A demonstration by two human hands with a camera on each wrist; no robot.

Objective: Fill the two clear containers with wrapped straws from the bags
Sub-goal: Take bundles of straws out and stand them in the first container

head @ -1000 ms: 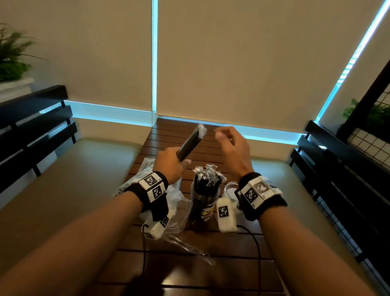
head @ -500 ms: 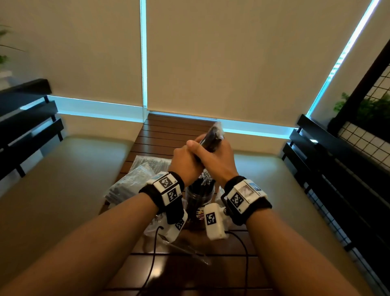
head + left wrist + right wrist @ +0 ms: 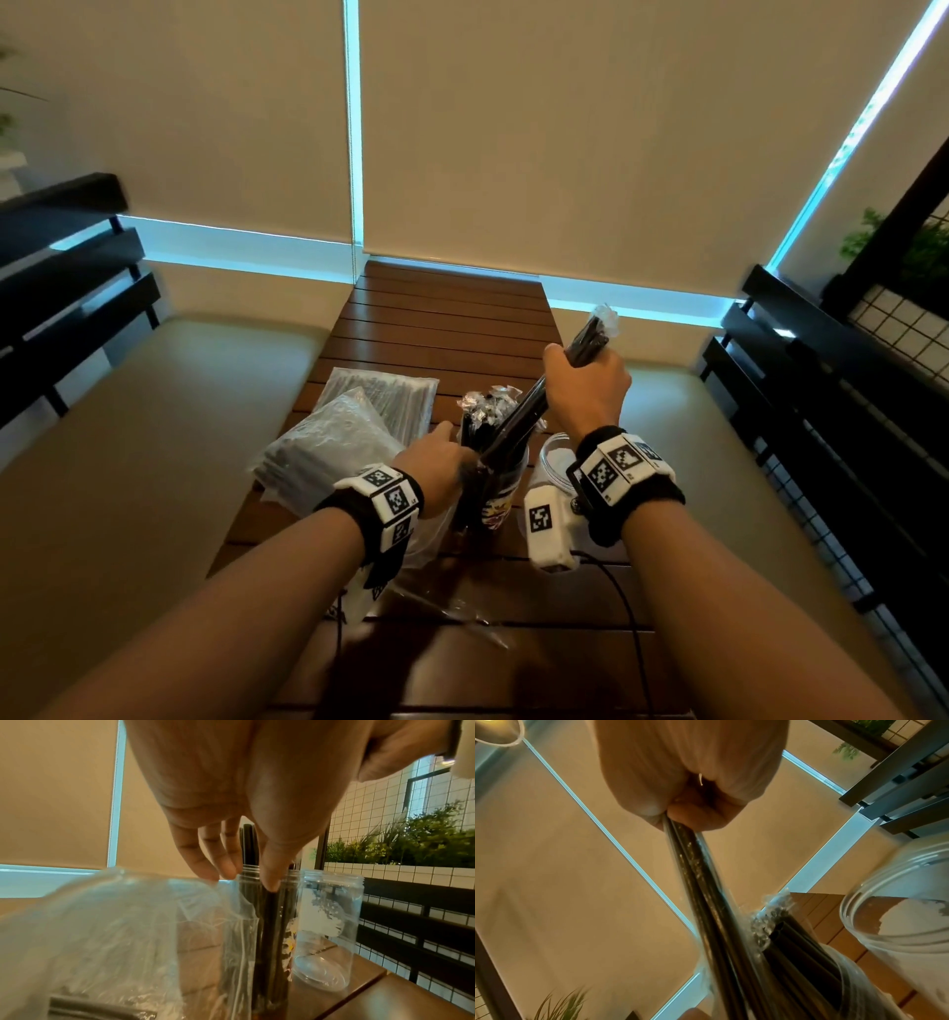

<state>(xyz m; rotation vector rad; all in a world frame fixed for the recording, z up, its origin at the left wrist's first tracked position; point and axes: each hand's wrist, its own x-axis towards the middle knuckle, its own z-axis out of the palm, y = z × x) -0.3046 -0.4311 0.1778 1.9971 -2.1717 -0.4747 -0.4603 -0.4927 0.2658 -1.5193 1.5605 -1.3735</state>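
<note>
My right hand (image 3: 585, 377) (image 3: 693, 815) grips a bundle of black wrapped straws (image 3: 529, 411) (image 3: 706, 882), tilted with its lower end at the mouth of a clear container (image 3: 500, 501) (image 3: 270, 923) (image 3: 834, 973) that holds several black straws. At that container's neck is my left hand (image 3: 436, 462) (image 3: 244, 880), thumb in front and fingers (image 3: 213, 866) behind. A second clear container (image 3: 552, 455) (image 3: 331, 923) (image 3: 898, 912) stands empty just to the right. Two bags of straws (image 3: 334, 452) (image 3: 382, 401) lie to the left.
Everything sits on a narrow slatted wooden table (image 3: 441, 318) between two padded benches (image 3: 154, 411) (image 3: 693, 437) with black rails. A loose clear plastic bag (image 3: 115, 923) lies under my left wrist, and a crumpled clear wrapper (image 3: 452, 606) nearer me.
Both hands held the bundle together above the containers. My left hand has let go and dropped to the filled container's neck; my right hand has swung the bundle's lower end down to that container.
</note>
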